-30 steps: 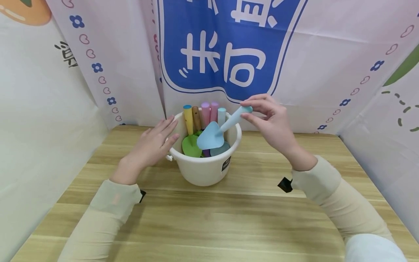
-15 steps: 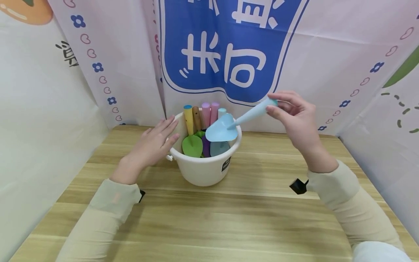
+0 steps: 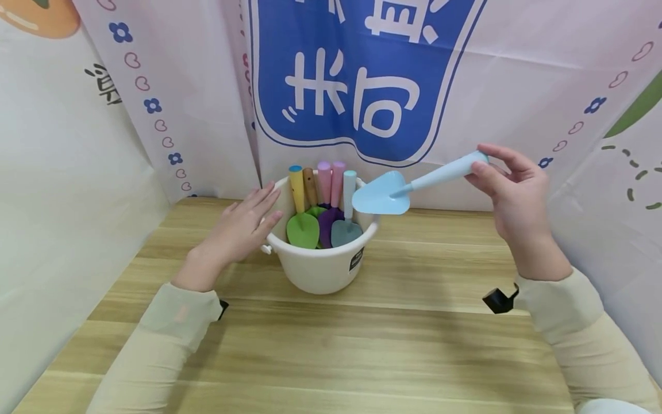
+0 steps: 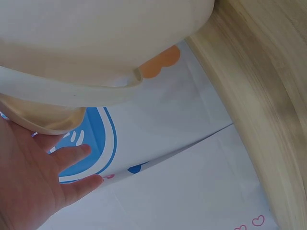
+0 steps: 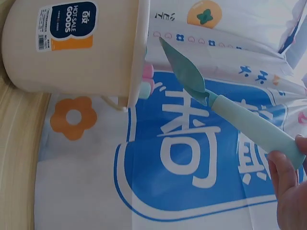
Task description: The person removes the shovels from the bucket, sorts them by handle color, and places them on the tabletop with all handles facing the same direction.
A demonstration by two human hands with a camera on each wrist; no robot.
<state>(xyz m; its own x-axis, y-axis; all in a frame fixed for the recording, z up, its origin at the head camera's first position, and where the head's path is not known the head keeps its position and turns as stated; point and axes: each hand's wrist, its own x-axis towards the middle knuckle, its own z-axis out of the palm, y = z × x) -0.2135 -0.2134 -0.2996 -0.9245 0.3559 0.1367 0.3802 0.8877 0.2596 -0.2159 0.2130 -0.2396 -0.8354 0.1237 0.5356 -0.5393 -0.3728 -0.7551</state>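
My right hand [image 3: 519,195] pinches the handle end of a light blue trowel [image 3: 383,194], held in the air over the bucket's right rim with its blade pointing left. In the right wrist view the trowel [image 5: 254,127] slants across, fingertips on its butt. A white bucket [image 3: 320,270] stands on the table. Inside it are a green trowel [image 3: 303,230] with a yellow handle, a grey-blue trowel [image 3: 346,233], purple blades [image 3: 327,221] and pink and brown handles. My left hand [image 3: 235,227] rests with straight fingers against the bucket's left rim; in the left wrist view the hand [image 4: 33,177] is beside the rim.
The bucket sits near the back of the wooden table [image 3: 331,356]. A printed cloth [image 3: 336,75] hangs right behind it, and more cloth walls [image 3: 67,172] close off both sides. A small black device [image 3: 499,300] is on the right wrist.
My right hand has moved right, carrying the light blue trowel from over the middle of the bucket to its right rim. The trowel lies flatter. My left hand has stayed in place.
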